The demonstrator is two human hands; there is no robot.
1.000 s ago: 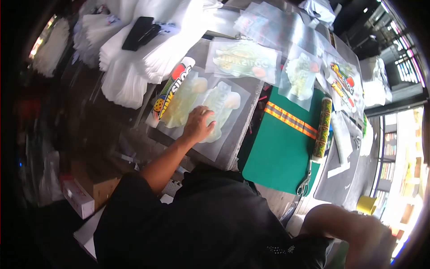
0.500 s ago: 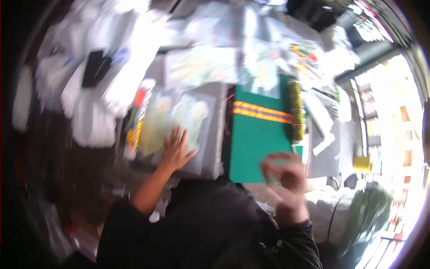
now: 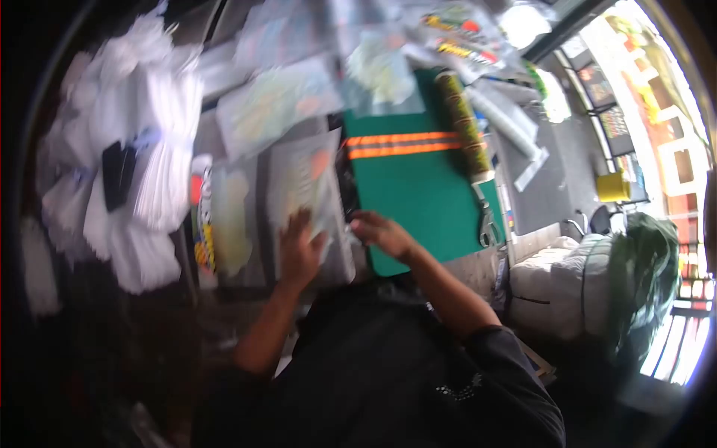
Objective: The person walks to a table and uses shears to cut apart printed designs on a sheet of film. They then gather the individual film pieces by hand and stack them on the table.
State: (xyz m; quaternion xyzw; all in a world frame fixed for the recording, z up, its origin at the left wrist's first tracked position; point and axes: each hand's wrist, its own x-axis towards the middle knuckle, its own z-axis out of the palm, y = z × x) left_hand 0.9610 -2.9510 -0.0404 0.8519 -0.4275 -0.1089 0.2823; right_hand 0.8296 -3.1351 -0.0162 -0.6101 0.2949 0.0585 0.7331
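Note:
A translucent plastic sheet (image 3: 332,257) with a faded print lies in front of me, its right part over the edge of the green mat. My left hand (image 3: 301,254) rests on this sheet, fingers stretched out and pointing away from me. My right hand (image 3: 387,237) reaches in from the right, fingers extended, with the fingertips right at the sheet's right edge. To the left of my left hand are a pale print (image 3: 233,224) and a narrow strip with colourful lettering (image 3: 202,224). The green mat (image 3: 418,209) carries an orange-striped band (image 3: 407,144).
Scissors (image 3: 488,222) and a patterned roll (image 3: 461,123) lie at the mat's right side. Bundles of white bags (image 3: 160,149) fill the left. More printed plastic sheets (image 3: 280,101) cover the back. Large white sacks (image 3: 560,280) stand at right, with a yellow box (image 3: 612,187) beyond.
My right hand has moved left from over the mat's near right part to the sheet's edge. The sheet under my left hand now appears shifted rightward, apart from the left print.

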